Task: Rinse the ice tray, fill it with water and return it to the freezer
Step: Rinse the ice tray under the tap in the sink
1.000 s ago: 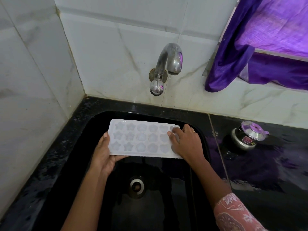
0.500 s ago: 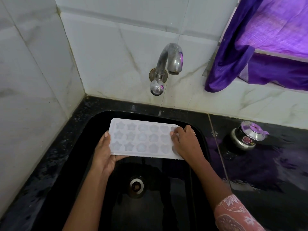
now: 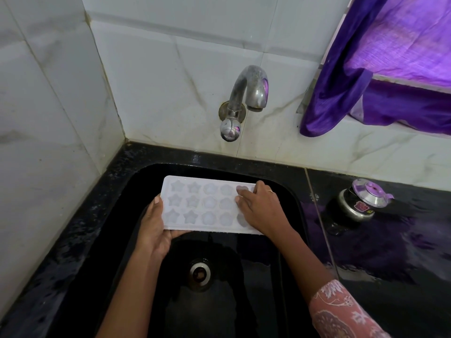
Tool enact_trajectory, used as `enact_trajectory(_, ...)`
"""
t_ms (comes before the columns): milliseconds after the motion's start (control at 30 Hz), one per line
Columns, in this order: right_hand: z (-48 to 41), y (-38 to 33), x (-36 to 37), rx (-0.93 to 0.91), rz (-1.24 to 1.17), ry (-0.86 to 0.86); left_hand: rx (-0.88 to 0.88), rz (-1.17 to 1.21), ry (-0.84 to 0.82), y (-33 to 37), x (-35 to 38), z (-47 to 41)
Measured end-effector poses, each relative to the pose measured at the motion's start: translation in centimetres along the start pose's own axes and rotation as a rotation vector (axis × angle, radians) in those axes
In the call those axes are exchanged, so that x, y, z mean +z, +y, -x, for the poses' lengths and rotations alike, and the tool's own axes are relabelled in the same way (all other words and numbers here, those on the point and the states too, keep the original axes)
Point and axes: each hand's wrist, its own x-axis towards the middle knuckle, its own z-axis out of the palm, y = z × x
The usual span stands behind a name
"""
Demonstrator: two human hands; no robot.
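A black stone counter [image 3: 390, 269] carries a small lidded steel pot [image 3: 356, 206].

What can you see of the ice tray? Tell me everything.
The tray is a pale, translucent rectangle, plastic or silicone by its look, with three rows of moulds: stars at the left, rounder shapes further right. It is held about level, moulds up, over the black sink, in front of and below the tap. The left hand grips its near left corner, thumb on the rim; the right hand rests on its right end, covering moulds there.
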Motion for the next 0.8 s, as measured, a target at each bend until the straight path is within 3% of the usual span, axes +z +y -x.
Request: enact_trajectory(800, 0.19, 0.06, 0.19, 0.066, -0.017, -0.030, -0.011, 0.006, -0.006, -0.13, -0.10, -0.01)
